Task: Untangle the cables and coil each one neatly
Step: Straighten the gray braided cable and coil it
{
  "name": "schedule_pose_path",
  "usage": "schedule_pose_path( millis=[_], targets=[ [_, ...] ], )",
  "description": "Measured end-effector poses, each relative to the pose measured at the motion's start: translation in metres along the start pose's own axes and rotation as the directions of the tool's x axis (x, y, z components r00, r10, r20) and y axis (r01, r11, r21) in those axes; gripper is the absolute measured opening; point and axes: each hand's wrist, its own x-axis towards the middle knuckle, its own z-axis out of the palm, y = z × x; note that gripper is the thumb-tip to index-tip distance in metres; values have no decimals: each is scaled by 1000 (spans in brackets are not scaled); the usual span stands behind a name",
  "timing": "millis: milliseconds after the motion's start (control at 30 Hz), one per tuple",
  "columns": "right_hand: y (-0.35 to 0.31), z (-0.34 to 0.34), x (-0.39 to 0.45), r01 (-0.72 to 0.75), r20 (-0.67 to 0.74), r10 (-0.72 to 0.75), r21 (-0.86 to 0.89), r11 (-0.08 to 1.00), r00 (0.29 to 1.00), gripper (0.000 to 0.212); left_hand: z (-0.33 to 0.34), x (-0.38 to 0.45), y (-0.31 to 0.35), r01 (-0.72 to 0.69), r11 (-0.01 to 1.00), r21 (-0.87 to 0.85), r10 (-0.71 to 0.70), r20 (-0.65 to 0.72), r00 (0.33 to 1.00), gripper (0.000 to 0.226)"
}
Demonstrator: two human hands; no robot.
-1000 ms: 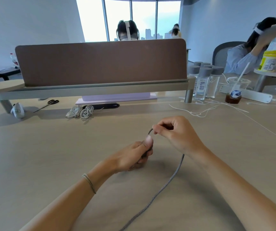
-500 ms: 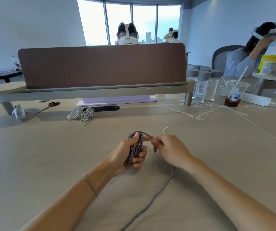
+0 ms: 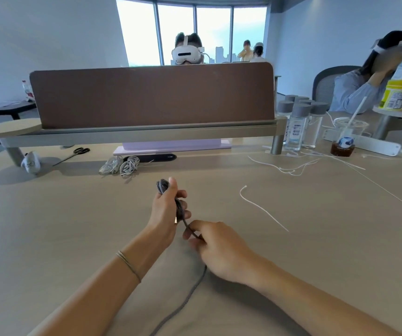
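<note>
Coiling step, head view. Our left hand (image 3: pixel 168 209) holds the partly wound bundle of the grey braided cable (image 3: pixel 180 309) upright, thumb pressed along its outer side and fingers curled round the loops; the top of the coil shows just above the thumb tip. Our right hand (image 3: pixel 217 248), just below and to the right of the left, pinches the free strand where it leaves the bottom of the coil. From under the right hand the unwound length trails back toward us across the table (image 3: pixel 61 226) and out of the lower edge of the view.

To wind well, we judge that the right hand should feed the strand under light, even tension, laying each turn beside the previous one rather than across it, while the left thumb lifts only enough to admit the new loop. Letting the cable slide through the right fingers should release twist before it reaches the coil.

A loose white cable (image 3: pixel 263 208) lies well to the right of both hands; two white coiled cables (image 3: pixel 122 164) rest beyond the left hand, near the desk divider (image 3: pixel 151 95). Risk: slack in the trailing length may kink.
</note>
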Motion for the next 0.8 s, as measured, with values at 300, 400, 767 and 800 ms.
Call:
schedule_pose_path(
  millis=[300, 400, 767, 800],
  targets=[
    [-9, -21, -4, -383, 438, 59, 704, 597, 897, 29, -13, 12, -1, -355, 733, 580, 434, 3, 901, 35],
    [-8, -44, -6, -276, 416, 50, 504, 818, 908, 21, -11, 2, -1, -472, 510, 719, 511, 188, 839, 39],
    [20, -95, -3, -75, -42, 85, 197, 977, 995, 14, -1, -8, -16, -646, 236, 726, 200, 615, 763, 69],
    [23, -95, -2, -1, -124, 16, 120, 993, 992, 15, -1, -9, -16, -662, 235, 712, 167, 641, 749, 74]
  ],
)
